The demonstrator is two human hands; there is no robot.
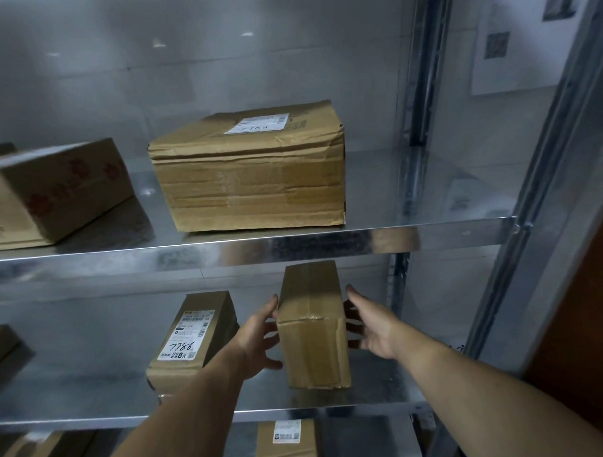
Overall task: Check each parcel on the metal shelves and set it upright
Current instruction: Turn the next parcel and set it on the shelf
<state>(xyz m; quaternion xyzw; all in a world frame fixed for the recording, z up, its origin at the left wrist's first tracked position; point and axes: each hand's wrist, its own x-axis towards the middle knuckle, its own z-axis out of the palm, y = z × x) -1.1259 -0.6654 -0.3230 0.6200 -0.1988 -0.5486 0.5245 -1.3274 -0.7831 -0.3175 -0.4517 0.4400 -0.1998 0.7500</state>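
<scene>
Your two bare forearms reach in from below. Your left hand (pixel 259 335) and right hand (pixel 373 328) flank a plain brown parcel (pixel 314 347), fingers spread and fairly straight against its left and right sides, neither curled round it. The parcel rests on its base on the middle metal shelf (pixel 94 389), its squarish end facing you, its long axis and taped top seam running towards the back wall. Just left of it lies a labelled parcel (pixel 191 338) marked 7786. Above it, one shelf up, sits a large creased box (pixel 250 182). Below it stands another labelled box (pixel 287 444).
</scene>
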